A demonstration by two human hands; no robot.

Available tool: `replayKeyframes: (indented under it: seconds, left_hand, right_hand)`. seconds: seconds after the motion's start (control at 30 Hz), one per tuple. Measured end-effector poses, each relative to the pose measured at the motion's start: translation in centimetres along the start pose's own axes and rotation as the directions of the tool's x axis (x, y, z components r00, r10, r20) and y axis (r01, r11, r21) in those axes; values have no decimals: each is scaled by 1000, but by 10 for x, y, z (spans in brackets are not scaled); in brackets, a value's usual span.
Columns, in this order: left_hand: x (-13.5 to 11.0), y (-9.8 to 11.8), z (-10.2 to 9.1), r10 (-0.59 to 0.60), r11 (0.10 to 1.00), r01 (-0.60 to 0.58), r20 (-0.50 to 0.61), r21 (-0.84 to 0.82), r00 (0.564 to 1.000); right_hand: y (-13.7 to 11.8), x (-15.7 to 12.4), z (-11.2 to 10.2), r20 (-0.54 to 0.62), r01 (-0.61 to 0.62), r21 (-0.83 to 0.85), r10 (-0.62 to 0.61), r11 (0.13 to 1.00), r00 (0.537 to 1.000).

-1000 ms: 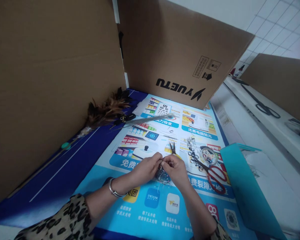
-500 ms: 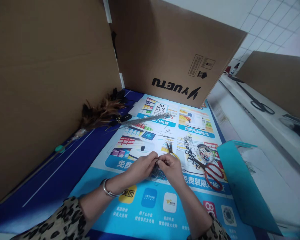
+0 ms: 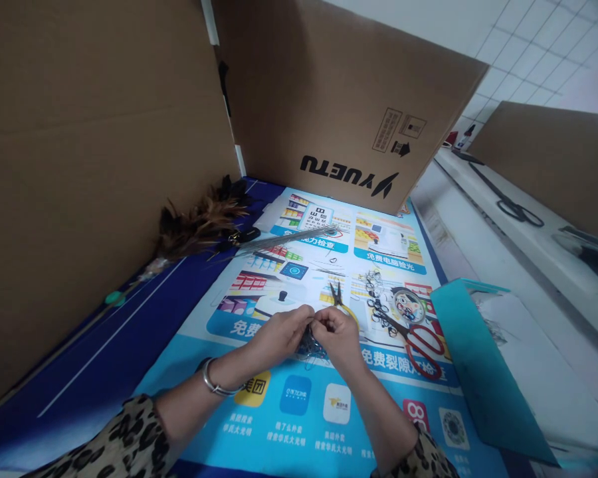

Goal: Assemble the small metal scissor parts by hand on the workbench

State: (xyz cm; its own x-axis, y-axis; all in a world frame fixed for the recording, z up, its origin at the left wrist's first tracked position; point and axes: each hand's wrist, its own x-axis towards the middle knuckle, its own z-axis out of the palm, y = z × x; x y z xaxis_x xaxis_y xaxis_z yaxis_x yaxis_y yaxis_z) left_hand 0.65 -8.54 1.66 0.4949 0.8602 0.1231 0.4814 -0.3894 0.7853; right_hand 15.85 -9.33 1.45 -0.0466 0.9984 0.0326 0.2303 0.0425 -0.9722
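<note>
Over the printed poster, my left hand (image 3: 286, 333) and my right hand (image 3: 337, 335) meet with fingertips pinched together. Whatever sits between the fingertips is too small and too covered to make out; it may be thin wire. Just below and behind the fingers lies a tangle of thin metal wire pieces (image 3: 309, 348), partly hidden by both hands. Pliers (image 3: 337, 295) with yellow handles lie beyond my right hand, jaws pointing away, their handles partly covered. Red-handled scissors (image 3: 423, 348) rest to the right, beside a cluster of small dark wire loops (image 3: 376, 299).
A round tin (image 3: 407, 305) stands near the scissors. Straight metal wires (image 3: 294, 239) lie at the back. Brown feathers (image 3: 199, 222) are along the left cardboard wall (image 3: 104, 133); another cardboard panel (image 3: 349, 93) closes the back. A teal open box (image 3: 488, 372) is at the right.
Both hands stay pinched together in nearly the same place, with slight finger movement. The whole view has shifted a little.
</note>
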Motion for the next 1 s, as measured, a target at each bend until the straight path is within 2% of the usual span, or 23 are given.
replayKeyframes:
  seconds: [0.2, 0.33, 0.47, 0.7, 0.83, 1.0]
  left_hand:
    - [1, 3, 0, -102, 995, 103, 23, -16, 994]
    - [2, 4, -2, -111, 992, 114, 43, -63, 993]
    - [3, 2, -2, -102, 994, 103, 26, -36, 994]
    - [3, 0, -1, -81, 997, 81, -7, 20, 997]
    - [2, 0, 0, -69, 996, 70, -31, 46, 997]
    - [2, 1, -2, -63, 997, 60, -58, -53, 996]
  right_hand:
    - [-4, -5, 6, -77, 8, -107, -17, 994, 997]
    - [-7, -6, 3, -118, 67, -196, -91, 978, 989]
    - [-7, -7, 3, -128, 86, -229, -118, 970, 985]
    - [-9, -9, 4, -120, 74, -195, -98, 978, 988]
    - [-12, -9, 6, -80, 114, -172, -129, 978, 988]
    - [-15, -10, 6, -20, 85, -40, -86, 996, 996]
